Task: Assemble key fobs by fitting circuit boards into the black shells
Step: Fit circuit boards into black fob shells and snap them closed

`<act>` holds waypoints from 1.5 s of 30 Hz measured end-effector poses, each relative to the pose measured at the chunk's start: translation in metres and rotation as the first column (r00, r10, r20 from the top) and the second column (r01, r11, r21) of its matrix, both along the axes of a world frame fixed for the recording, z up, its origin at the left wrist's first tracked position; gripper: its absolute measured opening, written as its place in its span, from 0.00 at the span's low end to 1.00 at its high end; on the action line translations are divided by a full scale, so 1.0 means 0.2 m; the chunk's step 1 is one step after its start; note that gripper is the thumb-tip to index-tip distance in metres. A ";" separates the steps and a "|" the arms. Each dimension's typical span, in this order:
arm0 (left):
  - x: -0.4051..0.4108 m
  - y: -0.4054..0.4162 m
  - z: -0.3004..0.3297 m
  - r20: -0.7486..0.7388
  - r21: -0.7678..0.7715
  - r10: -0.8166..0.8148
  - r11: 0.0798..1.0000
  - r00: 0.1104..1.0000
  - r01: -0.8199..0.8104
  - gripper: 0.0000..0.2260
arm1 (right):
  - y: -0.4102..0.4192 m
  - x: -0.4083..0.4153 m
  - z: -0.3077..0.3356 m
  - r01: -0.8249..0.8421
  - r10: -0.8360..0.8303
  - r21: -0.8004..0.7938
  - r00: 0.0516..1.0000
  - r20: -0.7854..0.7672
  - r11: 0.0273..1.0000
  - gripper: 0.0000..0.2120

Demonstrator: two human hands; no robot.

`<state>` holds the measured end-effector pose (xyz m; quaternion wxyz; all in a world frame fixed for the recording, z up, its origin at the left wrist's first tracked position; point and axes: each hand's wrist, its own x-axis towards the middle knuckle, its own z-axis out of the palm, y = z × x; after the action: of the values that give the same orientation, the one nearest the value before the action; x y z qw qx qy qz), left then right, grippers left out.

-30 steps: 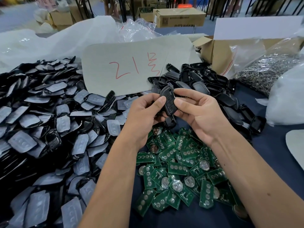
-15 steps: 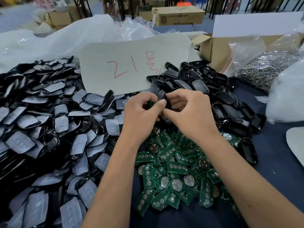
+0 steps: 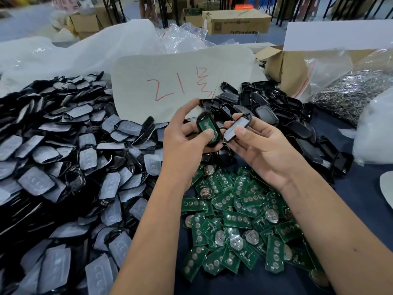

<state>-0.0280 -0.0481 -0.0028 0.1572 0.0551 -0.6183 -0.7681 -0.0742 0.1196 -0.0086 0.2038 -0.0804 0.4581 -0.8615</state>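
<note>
Hands have parted since a moment ago; left hand (image 3: 187, 143) grips black shell (image 3: 209, 129) with circuit board (image 3: 208, 129) now seated; right hand (image 3: 261, 150) pinches mating shell half (image 3: 237, 128), ready for closing.

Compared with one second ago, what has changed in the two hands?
The hands have moved apart. The left hand now holds a black shell with a green circuit board showing inside it, thumb pressing on it. The right hand now holds a second shell half with a grey pad. Earlier both hands held one closed black piece together. The piles of shells and boards stayed as they were.
</note>
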 end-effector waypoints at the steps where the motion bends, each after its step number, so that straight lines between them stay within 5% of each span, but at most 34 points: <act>1: 0.00 0.00 0.00 0.024 0.023 0.015 1.000 1.000 -0.015 0.23 | 0.00 0.00 0.00 -0.004 0.004 -0.001 1.000 -0.005 1.000 0.15; 5: -0.01 -0.01 0.00 0.094 0.106 0.054 0.992 0.994 -0.063 0.12 | 0.01 -0.01 -0.01 -0.022 0.022 0.007 0.999 -0.029 1.000 0.16; 10: -0.01 -0.02 0.00 0.089 0.113 0.073 0.990 0.993 -0.083 0.11 | 0.00 0.00 -0.02 -0.032 0.035 0.047 0.998 -0.057 0.998 0.17; 23: -0.02 -0.02 -0.04 0.065 -0.019 0.089 0.996 0.994 -0.088 0.10 | -0.01 0.01 0.00 0.038 -0.022 0.175 0.996 -0.092 0.984 0.21; 36: -0.04 -0.03 -0.07 0.018 -0.308 0.160 0.940 0.987 -0.146 0.12 | -0.01 0.01 -0.01 0.109 -0.051 0.304 0.980 -0.191 0.946 0.25; 45: -0.03 0.00 -0.07 -0.038 -0.332 0.176 0.926 0.984 -0.179 0.09 | -0.03 0.01 -0.01 0.181 -0.121 0.283 0.969 -0.218 0.942 0.22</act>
<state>-0.0338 -0.0477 -0.0173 0.2352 0.0805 -0.7313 -0.6351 -0.0713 0.1145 -0.0111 0.1002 -0.0979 0.6064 -0.7827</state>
